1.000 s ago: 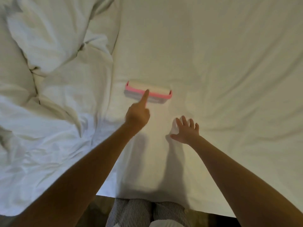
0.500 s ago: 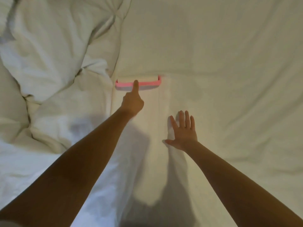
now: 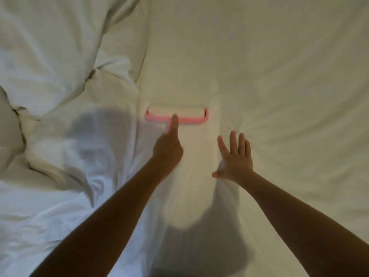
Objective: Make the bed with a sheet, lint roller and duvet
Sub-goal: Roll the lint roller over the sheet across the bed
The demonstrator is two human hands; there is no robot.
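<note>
left hand (image 3: 166, 151) grips lint roller (image 3: 176, 116); right hand (image 3: 236, 158) flat on sheet (image 3: 279, 76).

This is a bedroom, though whether in a home or a hotel cannot be told. A bed (image 3: 299, 196) fills the whole view. A pale sheet (image 3: 259, 56) is spread flat across it, with soft creases fanning outward, and a thick white duvet (image 3: 50, 56) lies bunched in deep folds on the left. 1 household cleaning tool, a pink lint roller (image 3: 189, 116), sits on the sheet. The light on the bedding is warm and dim.
</note>
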